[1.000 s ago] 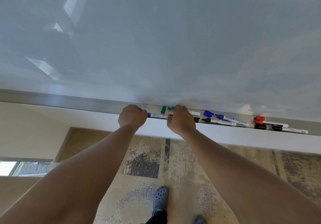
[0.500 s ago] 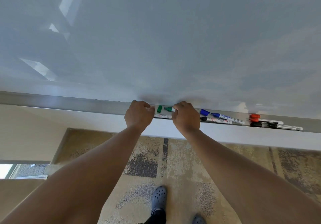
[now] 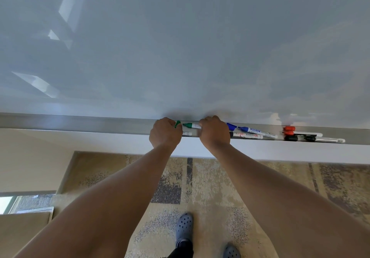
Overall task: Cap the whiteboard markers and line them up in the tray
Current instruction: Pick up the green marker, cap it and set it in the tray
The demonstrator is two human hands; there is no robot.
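A long metal tray (image 3: 80,124) runs under the whiteboard. My left hand (image 3: 165,133) pinches a loose green cap (image 3: 177,124). My right hand (image 3: 214,132) grips the barrel of an uncapped green marker (image 3: 191,125), whose tip points left at the cap. A white marker (image 3: 187,133) lies in the tray between my hands, partly hidden. To the right lie a loose blue cap (image 3: 231,126), an uncapped blue marker (image 3: 257,132) and a black-tipped marker (image 3: 247,135). Further right are red markers (image 3: 289,130) and black markers (image 3: 312,138).
The whiteboard (image 3: 180,47) fills the upper view. Below the tray is a white wall ledge (image 3: 280,151), then patterned carpet (image 3: 210,187) with my grey clogs (image 3: 184,227). A low cabinet top (image 3: 24,225) sits at bottom left.
Both hands moved up from the front marker to the back of the tray. The left hand took up the green cap and the right hand took hold of the green marker.
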